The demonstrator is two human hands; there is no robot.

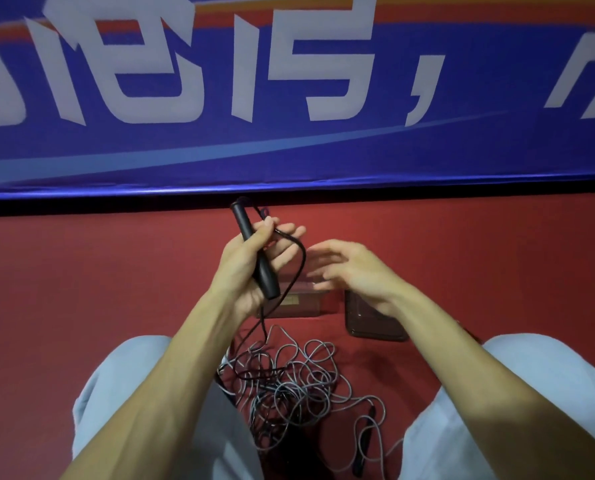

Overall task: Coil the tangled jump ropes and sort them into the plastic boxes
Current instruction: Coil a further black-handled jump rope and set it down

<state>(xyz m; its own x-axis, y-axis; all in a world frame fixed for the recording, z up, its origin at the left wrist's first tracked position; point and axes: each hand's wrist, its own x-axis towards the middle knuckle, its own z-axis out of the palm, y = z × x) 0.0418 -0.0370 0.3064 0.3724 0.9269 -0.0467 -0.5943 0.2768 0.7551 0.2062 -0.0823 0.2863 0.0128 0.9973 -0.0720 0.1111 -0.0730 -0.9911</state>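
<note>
Tangled jump ropes (289, 386) on floor (98, 271) between left knee (123, 393) and right knee (497, 393), two plastic boxes (299, 308) side by side just beyond, left grip (251, 268) holding rope handle (254, 251) and right grip (351, 275) above them, banner (289, 150) behind.

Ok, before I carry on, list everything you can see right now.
Rope pile: one tangle, grey and black, on floor between legs.
Held handle: one or two, black, in left hand, cord hanging to the pile.
Loose handle: one, black, floor right of pile.
Plastic boxes: two, dark-tinted, floor beyond the hands.
Banner: one, blue with white characters, top.
Floor: red.
Legs: two, light grey trousers, bottom.
Hands: left hand gripping; right hand open, empty.
</note>
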